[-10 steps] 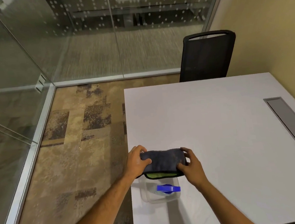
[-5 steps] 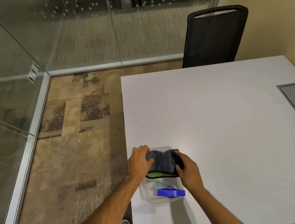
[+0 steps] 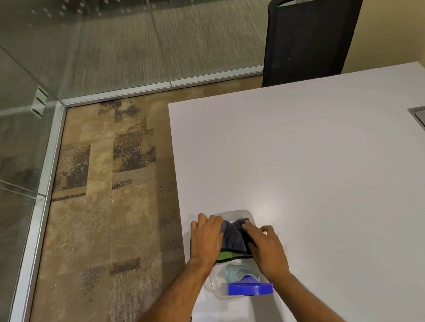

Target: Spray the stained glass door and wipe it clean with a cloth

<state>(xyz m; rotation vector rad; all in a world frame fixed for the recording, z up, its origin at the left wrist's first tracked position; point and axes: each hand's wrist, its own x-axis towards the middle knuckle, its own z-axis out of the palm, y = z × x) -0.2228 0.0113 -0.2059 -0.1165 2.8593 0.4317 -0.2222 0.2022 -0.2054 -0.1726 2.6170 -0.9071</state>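
Cloth in the tub, bottle just nearer

We hold the cloth [image 3: 234,238] with left hand [image 3: 205,237] and right hand [image 3: 265,249]; bottle [image 3: 246,286] lies crosswise on the counter [image 3: 322,177], nearest our right.

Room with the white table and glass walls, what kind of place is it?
Probably a small office meeting room. It has glass walls, a white table with a black office chair behind it, and patterned carpet on the floor.

No legible text, label, brand or number anywhere; the spray bottle [image 3: 244,283] shows no readable marking from here.
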